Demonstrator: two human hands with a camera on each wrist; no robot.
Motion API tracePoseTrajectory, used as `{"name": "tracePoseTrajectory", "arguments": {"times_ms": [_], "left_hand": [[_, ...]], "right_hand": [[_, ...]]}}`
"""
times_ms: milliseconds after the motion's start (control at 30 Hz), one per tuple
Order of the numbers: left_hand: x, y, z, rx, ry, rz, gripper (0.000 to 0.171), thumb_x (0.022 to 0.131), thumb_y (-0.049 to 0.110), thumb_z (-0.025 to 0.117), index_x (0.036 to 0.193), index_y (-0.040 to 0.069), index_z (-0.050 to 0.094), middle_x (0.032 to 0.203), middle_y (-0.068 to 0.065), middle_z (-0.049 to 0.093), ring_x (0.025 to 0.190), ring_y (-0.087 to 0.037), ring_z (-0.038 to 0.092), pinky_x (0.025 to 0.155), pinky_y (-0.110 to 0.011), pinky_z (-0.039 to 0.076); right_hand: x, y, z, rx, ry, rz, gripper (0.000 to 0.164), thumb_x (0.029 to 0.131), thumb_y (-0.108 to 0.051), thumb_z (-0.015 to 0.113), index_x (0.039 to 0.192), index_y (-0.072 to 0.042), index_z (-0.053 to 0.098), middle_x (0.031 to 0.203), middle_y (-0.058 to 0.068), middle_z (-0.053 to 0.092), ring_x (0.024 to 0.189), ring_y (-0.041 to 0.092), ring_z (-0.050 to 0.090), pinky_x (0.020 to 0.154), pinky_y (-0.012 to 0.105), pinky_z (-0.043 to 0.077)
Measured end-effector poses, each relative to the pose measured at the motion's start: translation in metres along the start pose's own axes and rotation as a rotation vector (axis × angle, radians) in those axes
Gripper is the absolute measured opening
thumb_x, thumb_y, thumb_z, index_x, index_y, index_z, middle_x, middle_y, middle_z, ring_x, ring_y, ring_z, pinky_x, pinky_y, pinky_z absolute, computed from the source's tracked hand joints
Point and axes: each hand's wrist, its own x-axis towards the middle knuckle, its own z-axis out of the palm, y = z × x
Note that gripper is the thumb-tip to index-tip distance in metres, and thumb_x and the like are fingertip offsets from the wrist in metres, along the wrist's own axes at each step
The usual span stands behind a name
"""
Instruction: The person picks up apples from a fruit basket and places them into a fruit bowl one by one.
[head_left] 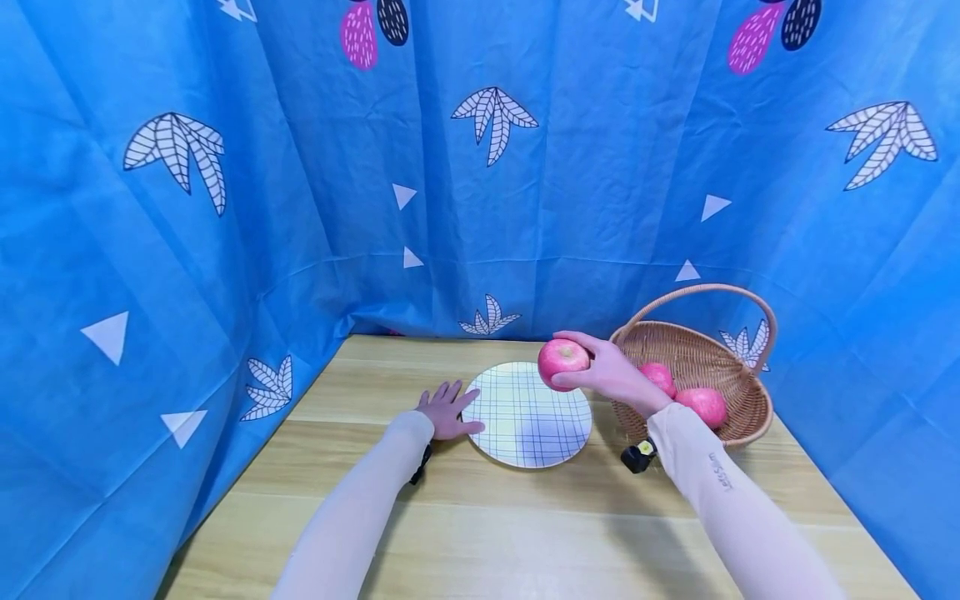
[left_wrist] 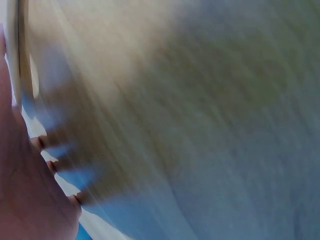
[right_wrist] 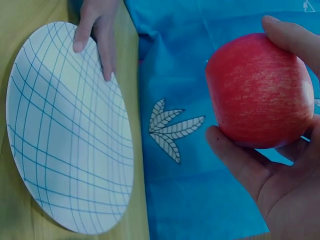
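Observation:
My right hand [head_left: 611,372] grips a red apple [head_left: 562,363] in the air, above the right part of a round plate. In the right wrist view the apple [right_wrist: 260,91] sits between the thumb and curled fingers. The plate [head_left: 517,417] is white with a blue grid and lies on the table. My left hand [head_left: 447,412] rests at the plate's left edge with its fingers spread, thumb and forefinger touching the rim. The left wrist view shows mostly blurred tabletop, with part of the left hand [left_wrist: 35,185] at its side.
A wicker basket [head_left: 690,333] with a tall handle stands at the right, holding red apples [head_left: 703,406]. A blue patterned curtain [head_left: 480,208] hangs behind and along both sides of the wooden table [head_left: 510,533].

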Motion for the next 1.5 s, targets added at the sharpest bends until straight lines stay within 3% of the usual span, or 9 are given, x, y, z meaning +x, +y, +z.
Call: {"name": "tracePoseTrajectory", "arguments": {"times_ms": [100, 200, 467, 667, 967, 1100, 1333, 1500], "left_hand": [[0.002, -0.002, 0.0, 0.005, -0.004, 0.001, 0.095, 0.082, 0.091, 0.035, 0.161, 0.044, 0.01, 0.171, -0.005, -0.001, 0.157, -0.034, -0.003, 0.122, -0.063, 0.0], [0.012, -0.01, 0.006, 0.021, -0.004, -0.004, 0.098, 0.078, 0.095, 0.032, 0.16, 0.047, 0.008, 0.171, -0.003, -0.002, 0.157, -0.033, -0.003, 0.122, -0.063, 0.0], [-0.003, -0.004, -0.004, 0.018, -0.005, 0.002, 0.092, 0.084, 0.088, 0.037, 0.161, 0.045, 0.01, 0.171, -0.006, -0.001, 0.157, -0.035, -0.003, 0.122, -0.063, 0.001], [-0.012, -0.001, -0.008, 0.014, -0.011, 0.012, 0.091, 0.086, 0.085, 0.038, 0.161, 0.043, 0.009, 0.171, -0.008, -0.004, 0.157, -0.035, -0.005, 0.122, -0.063, -0.002], [0.005, -0.003, 0.007, 0.003, -0.007, 0.056, 0.097, 0.078, 0.094, 0.033, 0.16, 0.047, 0.008, 0.171, -0.009, -0.004, 0.157, -0.037, -0.005, 0.121, -0.065, -0.003], [0.01, -0.003, 0.009, -0.01, -0.009, 0.046, 0.097, 0.078, 0.094, 0.036, 0.159, 0.049, 0.01, 0.171, -0.008, -0.003, 0.157, -0.036, -0.005, 0.121, -0.066, -0.002], [0.009, -0.004, 0.01, 0.012, 0.005, 0.023, 0.094, 0.078, 0.094, 0.036, 0.158, 0.052, 0.01, 0.171, -0.006, -0.001, 0.157, -0.036, -0.004, 0.121, -0.065, 0.0], [0.006, -0.003, 0.01, 0.043, 0.042, 0.046, 0.091, 0.082, 0.09, 0.038, 0.159, 0.047, 0.014, 0.171, -0.006, 0.002, 0.156, -0.039, 0.002, 0.12, -0.069, 0.003]], "right_hand": [[0.006, 0.002, 0.006, -0.017, 0.018, -0.006, 0.08, 0.076, -0.047, 0.087, 0.146, -0.035, 0.05, 0.134, 0.006, 0.061, 0.118, 0.029, 0.06, 0.095, 0.044, 0.055], [0.011, 0.005, 0.013, -0.005, 0.022, -0.005, 0.081, 0.077, -0.048, 0.086, 0.147, -0.033, 0.049, 0.133, 0.005, 0.061, 0.117, 0.029, 0.06, 0.093, 0.042, 0.056], [0.025, 0.015, 0.032, 0.01, 0.028, 0.012, 0.081, 0.077, -0.047, 0.086, 0.148, -0.03, 0.049, 0.133, 0.008, 0.061, 0.115, 0.029, 0.061, 0.09, 0.041, 0.057], [0.033, 0.022, 0.043, -0.007, 0.046, 0.029, 0.082, 0.078, -0.044, 0.085, 0.149, -0.025, 0.048, 0.135, 0.011, 0.06, 0.116, 0.03, 0.061, 0.095, 0.045, 0.055], [0.044, 0.046, 0.056, 0.017, 0.056, 0.044, 0.084, 0.077, -0.041, 0.087, 0.149, -0.023, 0.048, 0.133, 0.01, 0.062, 0.116, 0.027, 0.062, 0.097, 0.043, 0.054], [0.051, 0.049, 0.065, 0.011, 0.052, 0.042, 0.087, 0.074, -0.041, 0.089, 0.149, -0.022, 0.048, 0.136, 0.01, 0.061, 0.119, 0.028, 0.062, 0.1, 0.044, 0.052], [0.062, 0.047, 0.082, 0.007, 0.041, 0.044, 0.087, 0.073, -0.037, 0.09, 0.148, -0.018, 0.049, 0.136, 0.011, 0.061, 0.12, 0.029, 0.061, 0.102, 0.046, 0.05], [0.069, 0.051, 0.091, -0.003, 0.041, 0.072, 0.088, 0.074, -0.038, 0.089, 0.149, -0.017, 0.048, 0.135, 0.011, 0.061, 0.118, 0.028, 0.062, 0.101, 0.044, 0.051]]}}
